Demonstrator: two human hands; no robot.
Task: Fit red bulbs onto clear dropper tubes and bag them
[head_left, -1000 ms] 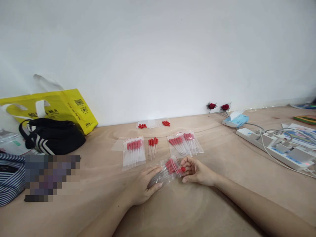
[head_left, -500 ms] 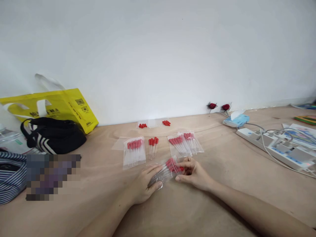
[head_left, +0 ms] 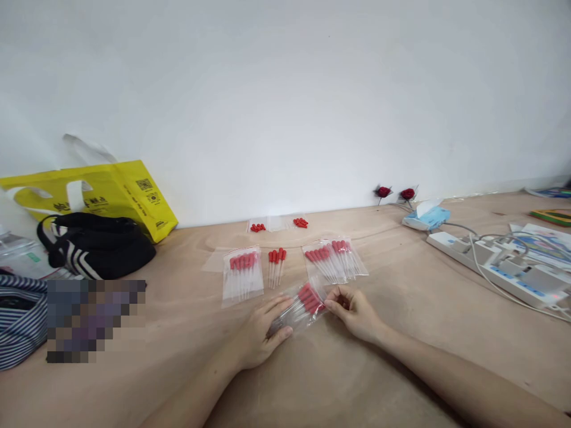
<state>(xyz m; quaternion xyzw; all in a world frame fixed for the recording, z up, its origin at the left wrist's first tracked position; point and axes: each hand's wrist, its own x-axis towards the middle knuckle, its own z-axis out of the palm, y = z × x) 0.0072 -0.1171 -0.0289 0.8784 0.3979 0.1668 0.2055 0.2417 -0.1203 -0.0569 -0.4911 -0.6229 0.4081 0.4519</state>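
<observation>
A clear zip bag of glass droppers with red rubber bulbs lies slanted on the table in front of me. Its lower left end is gripped by my left hand, fingers over it and thumb along the near edge. My right hand pinches the bag's right edge beside the bulbs, thumb against forefinger. Beyond my hands, another bag of droppers lies to the left, with several loose droppers next to it. More bagged droppers lie farther right.
Red rubber bulbs lie on clear bags by the wall. At left are a yellow bag, a black pouch and a striped cloth item. At right are a tissue pack, a power strip with cables and two fabric roses.
My right hand's fingers have drawn back slightly right from over the bulbs and closed into a pinch at the bag's edge. The red bulbs now lie more evenly in a row.
</observation>
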